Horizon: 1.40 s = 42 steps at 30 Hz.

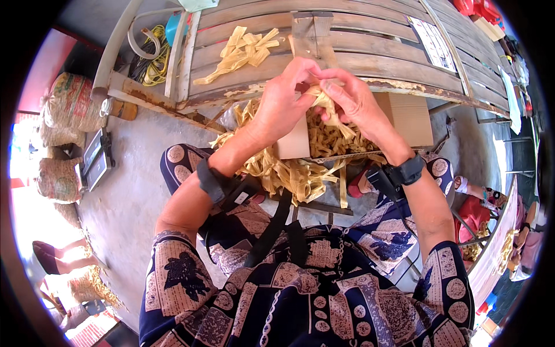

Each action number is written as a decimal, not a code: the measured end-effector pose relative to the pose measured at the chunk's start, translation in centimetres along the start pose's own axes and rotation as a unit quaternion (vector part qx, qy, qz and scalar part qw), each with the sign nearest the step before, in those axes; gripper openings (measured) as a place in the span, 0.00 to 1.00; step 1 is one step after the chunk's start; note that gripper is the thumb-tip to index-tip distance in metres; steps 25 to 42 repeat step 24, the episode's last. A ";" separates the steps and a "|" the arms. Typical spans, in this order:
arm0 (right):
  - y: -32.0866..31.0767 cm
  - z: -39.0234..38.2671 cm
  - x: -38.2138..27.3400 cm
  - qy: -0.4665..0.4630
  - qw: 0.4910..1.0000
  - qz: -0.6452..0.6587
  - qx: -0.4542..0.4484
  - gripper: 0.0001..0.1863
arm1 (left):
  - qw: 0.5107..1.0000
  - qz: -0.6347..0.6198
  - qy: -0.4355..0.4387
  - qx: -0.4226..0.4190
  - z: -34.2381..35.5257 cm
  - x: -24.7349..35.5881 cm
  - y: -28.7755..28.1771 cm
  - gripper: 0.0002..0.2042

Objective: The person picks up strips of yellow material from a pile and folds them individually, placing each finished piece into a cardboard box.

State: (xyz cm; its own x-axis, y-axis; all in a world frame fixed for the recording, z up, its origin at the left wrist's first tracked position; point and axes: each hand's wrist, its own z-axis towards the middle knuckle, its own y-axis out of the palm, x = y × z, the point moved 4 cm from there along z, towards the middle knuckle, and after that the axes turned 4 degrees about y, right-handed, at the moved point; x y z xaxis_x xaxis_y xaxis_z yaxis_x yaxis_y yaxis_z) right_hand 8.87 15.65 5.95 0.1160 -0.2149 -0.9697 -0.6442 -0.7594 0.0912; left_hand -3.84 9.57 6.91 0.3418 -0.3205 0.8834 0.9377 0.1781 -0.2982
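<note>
Between my hands is a pale yellow, ribbon-like strip [330, 111], twisted or knotted, which resembles bean-curd skin. The fingers of my left hand [282, 99] are bent in a pinch at its upper end. My right hand [357, 105] grips it from the other side, its thumb pressed on the folded part. Both hands hover over a cardboard box [409, 118] filled with short knotted pieces [338, 141] of the same stuff. A heap of long loose strips [289, 174] lies in front of the box, over my lap. My fingers partly cover the held strip.
A slatted wooden bench [381, 58] with a rusty metal edge stands just beyond the box. On it are more strips [245, 52], a wooden block [312, 29] and a printed sheet [433, 45]. Stuffed sacks [72, 104] and a dark flat device [97, 159] are at left.
</note>
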 end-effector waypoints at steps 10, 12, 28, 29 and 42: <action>0.3 0.3 -0.3 -0.146 0.971 -0.126 0.143 0.09 | 0.990 -0.019 -0.054 0.129 0.5 -1.7 -0.4 0.04; 0.2 0.5 -0.1 -0.153 0.961 -0.169 0.154 0.08 | 0.986 -0.067 -0.108 0.106 0.6 -2.6 -0.3 0.05; -1.6 1.7 1.0 -0.054 0.994 0.026 0.090 0.11 | 0.969 -0.174 -0.174 0.004 1.1 -4.3 0.6 0.08; -1.6 1.7 1.0 -0.054 0.994 0.026 0.090 0.11 | 0.969 -0.174 -0.174 0.004 1.1 -4.3 0.6 0.08; -1.6 1.7 1.0 -0.054 0.994 0.026 0.090 0.11 | 0.969 -0.174 -0.174 0.004 1.1 -4.3 0.6 0.08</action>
